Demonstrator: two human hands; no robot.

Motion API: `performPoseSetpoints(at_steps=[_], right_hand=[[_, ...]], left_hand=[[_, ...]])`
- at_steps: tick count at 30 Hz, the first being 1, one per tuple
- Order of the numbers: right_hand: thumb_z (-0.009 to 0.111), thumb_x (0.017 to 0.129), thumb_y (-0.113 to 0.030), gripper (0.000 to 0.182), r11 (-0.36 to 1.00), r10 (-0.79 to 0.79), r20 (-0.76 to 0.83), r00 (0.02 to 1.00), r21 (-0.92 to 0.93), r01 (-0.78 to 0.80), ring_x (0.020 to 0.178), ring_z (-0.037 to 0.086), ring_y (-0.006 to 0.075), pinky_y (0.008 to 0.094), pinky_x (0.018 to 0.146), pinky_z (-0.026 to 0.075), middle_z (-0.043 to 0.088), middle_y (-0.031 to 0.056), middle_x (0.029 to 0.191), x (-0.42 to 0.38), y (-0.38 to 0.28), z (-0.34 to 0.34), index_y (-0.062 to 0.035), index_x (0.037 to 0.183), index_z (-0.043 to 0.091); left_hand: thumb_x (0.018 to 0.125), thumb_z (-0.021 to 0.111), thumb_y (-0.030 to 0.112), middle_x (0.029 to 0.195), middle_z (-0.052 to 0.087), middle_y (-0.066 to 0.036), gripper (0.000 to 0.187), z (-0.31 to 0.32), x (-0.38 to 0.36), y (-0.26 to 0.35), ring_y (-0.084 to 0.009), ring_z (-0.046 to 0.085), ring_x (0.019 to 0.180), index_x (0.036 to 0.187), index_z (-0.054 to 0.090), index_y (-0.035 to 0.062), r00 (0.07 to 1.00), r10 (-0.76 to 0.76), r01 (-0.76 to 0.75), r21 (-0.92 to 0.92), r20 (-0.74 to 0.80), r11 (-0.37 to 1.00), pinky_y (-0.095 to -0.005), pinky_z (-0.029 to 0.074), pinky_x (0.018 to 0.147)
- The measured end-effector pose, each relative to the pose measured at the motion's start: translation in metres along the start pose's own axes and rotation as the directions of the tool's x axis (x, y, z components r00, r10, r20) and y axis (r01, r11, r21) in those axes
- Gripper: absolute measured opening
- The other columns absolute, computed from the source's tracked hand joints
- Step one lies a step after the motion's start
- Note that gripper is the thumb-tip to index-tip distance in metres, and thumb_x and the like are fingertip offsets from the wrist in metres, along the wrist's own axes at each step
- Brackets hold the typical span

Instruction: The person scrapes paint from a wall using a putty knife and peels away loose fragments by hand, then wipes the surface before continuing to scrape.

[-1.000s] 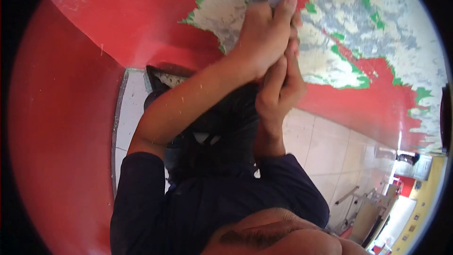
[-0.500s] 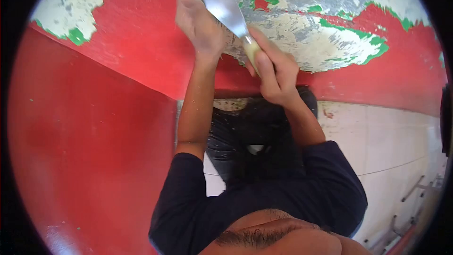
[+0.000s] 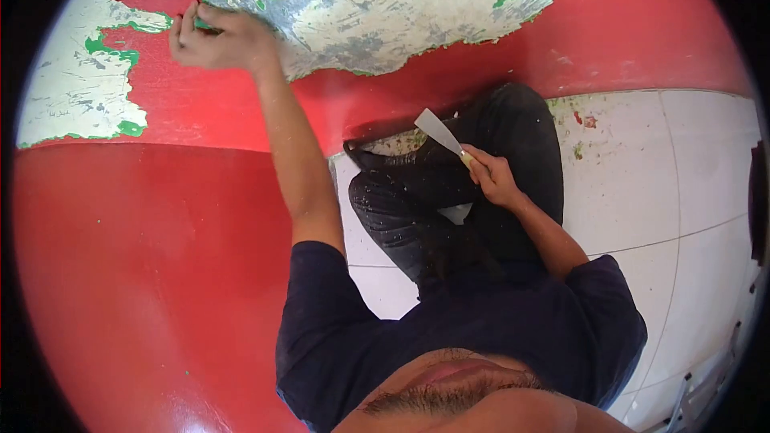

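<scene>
While the right hand (image 3: 499, 183) grips the scraper (image 3: 466, 158), its blade (image 3: 439, 130) slanting forward-left, the half-open left hand (image 3: 228, 38) is nearer the patchy wall (image 3: 385, 20) ahead.

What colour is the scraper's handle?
Pale yellow; the handle shows best in the head view, partly covered by the right hand.

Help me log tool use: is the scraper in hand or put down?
In hand: the right hand holds the scraper by its handle.
</scene>
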State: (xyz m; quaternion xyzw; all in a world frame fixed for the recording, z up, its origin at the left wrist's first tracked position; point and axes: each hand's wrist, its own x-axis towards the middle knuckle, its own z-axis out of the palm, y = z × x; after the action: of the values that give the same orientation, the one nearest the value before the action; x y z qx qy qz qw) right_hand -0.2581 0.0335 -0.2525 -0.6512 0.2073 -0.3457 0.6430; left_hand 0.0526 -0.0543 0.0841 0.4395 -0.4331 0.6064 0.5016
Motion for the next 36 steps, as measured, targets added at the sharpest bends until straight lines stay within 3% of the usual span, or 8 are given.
performPoseSetpoints(at_steps=[10, 12, 14, 17, 20, 25, 31, 36], right_hand=[[0.041, 0.098, -0.006, 0.037, 0.966, -0.071, -0.431, 0.9, 0.195, 0.17, 0.064, 0.051, 0.0081, 0.023, 0.058, 0.043, 0.057, 0.0047, 0.081, -0.016, 0.01, -0.005, 0.0067, 0.132, 0.049], [0.041, 0.098, -0.007, 0.037, 0.967, -0.041, -0.436, 0.899, 0.208, 0.145, 0.065, 0.051, 0.0081, 0.0229, 0.058, 0.043, 0.057, 0.0048, 0.082, -0.019, 0.012, -0.005, 0.0065, 0.132, 0.048], [0.041, 0.098, -0.007, 0.037, 0.974, -0.039, -0.405, 0.914, 0.188, 0.124, 0.065, 0.051, 0.008, 0.0228, 0.059, 0.043, 0.057, 0.0048, 0.081, -0.023, 0.012, -0.006, 0.0067, 0.132, 0.048], [0.041, 0.099, -0.008, 0.037, 0.969, -0.088, -0.428, 0.9, 0.172, 0.176, 0.065, 0.051, 0.0081, 0.0227, 0.058, 0.043, 0.057, 0.0049, 0.079, -0.013, 0.011, 0.003, 0.007, 0.132, 0.048], [0.04, 0.099, -0.011, 0.038, 0.972, -0.126, -0.422, 0.898, 0.128, 0.196, 0.065, 0.051, 0.0085, 0.0229, 0.059, 0.043, 0.057, 0.0061, 0.079, -0.015, 0.009, 0.0, 0.0071, 0.133, 0.047], [0.039, 0.102, -0.019, 0.044, 0.965, -0.192, -0.552, 0.811, 0.044, 0.258, 0.056, 0.042, 0.0042, 0.0174, 0.05, 0.033, 0.055, 0.0037, 0.075, -0.032, 0.014, -0.007, 0.003, 0.139, 0.04], [0.043, 0.097, -0.006, 0.04, 0.999, 0.033, -0.228, 0.973, -0.025, -0.04, 0.063, 0.053, 0.0109, 0.0261, 0.061, 0.046, 0.062, 0.0097, 0.086, -0.003, -0.052, 0.02, 0.0005, 0.136, 0.046], [0.048, 0.092, -0.002, 0.042, 0.959, -0.191, -0.037, 0.981, -0.219, 0.179, 0.069, 0.057, 0.0221, 0.0313, 0.065, 0.047, 0.061, 0.0133, 0.089, 0.059, -0.086, 0.051, -0.0031, 0.135, 0.048]], left_hand=[[0.087, 0.049, 0.055, 0.145, 0.037, -0.018, 0.058, -0.102, -0.231, -0.034, -0.0429, 0.016, 0.141, 0.134, 0.052, 0.0222, 0.258, 0.619, -0.686, -0.311, 0.742, 0.658, -0.0747, 0.007, 0.103], [0.088, 0.053, 0.05, 0.142, 0.042, -0.017, 0.049, -0.114, -0.154, -0.002, -0.039, 0.026, 0.137, 0.121, 0.063, 0.0151, 0.06, -0.456, -0.493, 0.424, 0.888, 0.76, -0.068, 0.011, 0.108], [0.093, 0.038, 0.047, 0.144, 0.041, -0.023, 0.065, -0.094, -0.187, -0.082, -0.0403, 0.028, 0.138, 0.138, 0.045, 0.0003, 0.899, -0.428, 0.368, 0.371, 0.091, 0.853, -0.0548, 0.019, 0.109], [0.089, 0.039, 0.05, 0.148, 0.03, -0.027, 0.076, -0.095, -0.208, -0.044, -0.047, 0.027, 0.136, 0.14, 0.036, -0.006, 0.828, -0.349, -0.375, 0.896, 0.439, 0.24, -0.052, 0.021, 0.109], [0.086, 0.051, 0.042, 0.134, 0.051, -0.021, 0.047, -0.126, -0.221, 0.059, -0.0467, 0.035, 0.131, 0.113, 0.065, 0.0059, 0.367, 0.032, -0.314, 0.092, 0.93, 0.945, -0.0552, 0.021, 0.111], [0.095, 0.051, 0.038, 0.121, 0.061, -0.015, 0.036, -0.142, -0.249, 0.073, -0.0335, 0.06, 0.109, 0.105, 0.066, 0.0072, -0.526, 0.34, 0.274, -0.223, 0.78, 0.936, -0.0479, 0.049, 0.092], [0.099, 0.039, 0.048, 0.105, 0.064, -0.018, 0.052, -0.159, -0.208, 0.103, -0.032, 0.066, 0.095, 0.123, 0.052, 0.0037, -0.227, -0.028, 0.762, 0.16, 0.973, -0.627, -0.0453, 0.055, 0.081], [0.099, 0.039, 0.049, 0.087, 0.062, -0.011, 0.044, -0.153, -0.199, 0.11, -0.031, 0.067, 0.084, 0.11, 0.051, 0.0079, -0.117, -0.226, 0.688, -0.086, 0.967, -0.721, -0.0464, 0.056, 0.075]])
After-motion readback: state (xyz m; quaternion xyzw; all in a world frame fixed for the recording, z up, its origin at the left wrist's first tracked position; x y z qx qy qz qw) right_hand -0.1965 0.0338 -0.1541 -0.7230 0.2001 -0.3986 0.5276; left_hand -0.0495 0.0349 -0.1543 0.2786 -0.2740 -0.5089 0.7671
